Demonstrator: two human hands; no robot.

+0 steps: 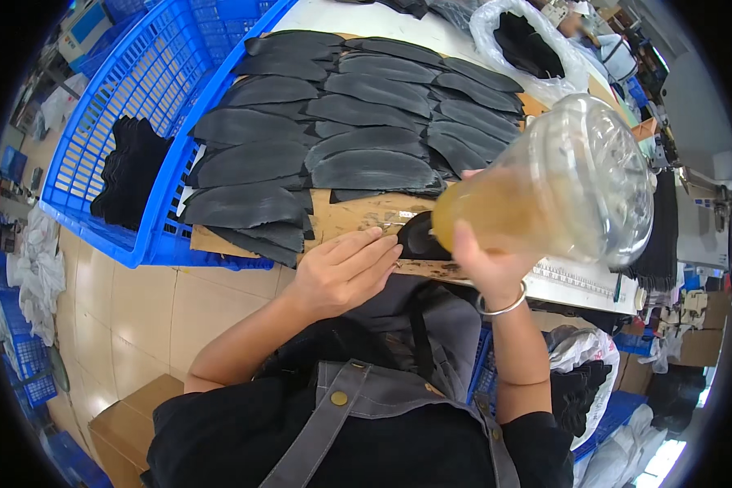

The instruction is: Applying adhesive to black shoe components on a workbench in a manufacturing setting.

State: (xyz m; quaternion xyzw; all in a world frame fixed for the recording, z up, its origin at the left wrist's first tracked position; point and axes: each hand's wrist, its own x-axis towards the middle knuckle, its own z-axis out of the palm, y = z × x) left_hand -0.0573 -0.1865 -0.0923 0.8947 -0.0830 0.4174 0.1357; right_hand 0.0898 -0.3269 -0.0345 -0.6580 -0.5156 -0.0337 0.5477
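Pale floor tiles (150,305) spread to the left of a white table (321,15), where a blue crate (150,73) stands against the near left side, perhaps to keep its stack of dark cut pieces (130,175) within reach. On the table a brown board (346,215) carries rows of curved black pieces (374,172), overlapped like roof tiles, probably so that many fit while part of each shows. Their layout leaves a bare strip along the near edge, which seems to serve as working room; a single black piece (417,237) lies there, between the two hands.

Over it, the right grip (496,268) is clamped around a clear container (590,183) with amber contents, near its narrower end. The container leans over, wide base up and to the right, apparently to bring the amber end close to the piece. The right forearm rises nearly straight from below. The left forearm slants inward, its wrist low; the left grip (346,272) has its fingers together, tips right beside the piece. Whether they pinch or merely steady it, I cannot tell.
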